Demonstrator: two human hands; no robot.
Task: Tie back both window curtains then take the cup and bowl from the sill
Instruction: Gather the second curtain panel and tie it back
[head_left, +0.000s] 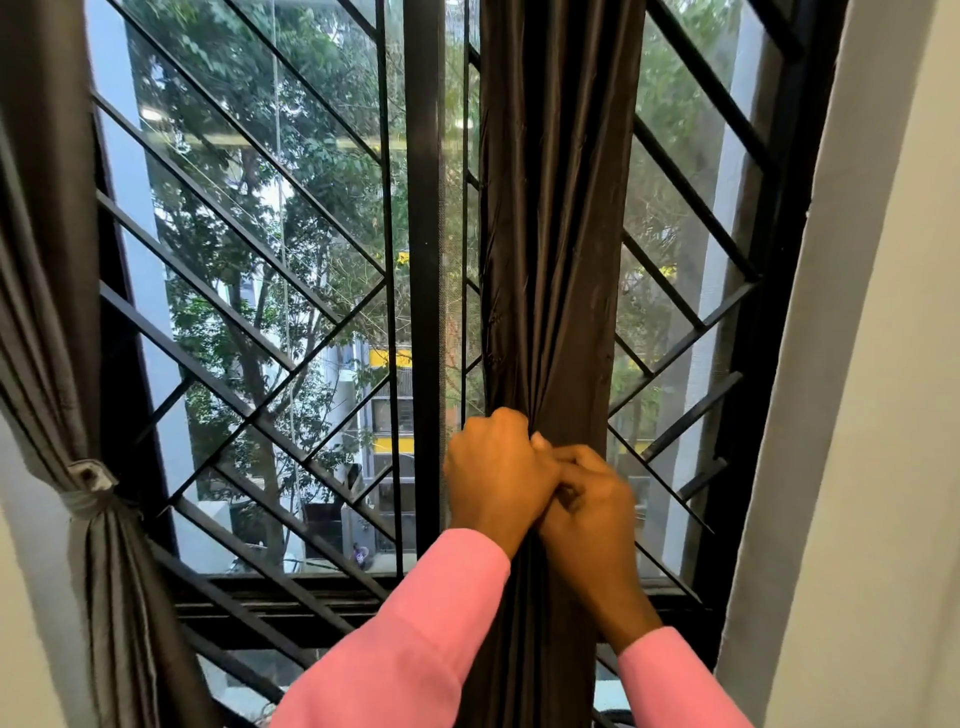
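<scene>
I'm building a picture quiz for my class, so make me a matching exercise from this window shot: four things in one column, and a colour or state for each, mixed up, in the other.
Column one:
1. left curtain
2. dark curtain
3. sleeve
4. grille

Column two:
A. pink
B. black diagonal bars
C. bound by a pale tie
D. gripped by the left hand and right hand

Pairs: 1-C, 2-D, 3-A, 4-B.
</scene>
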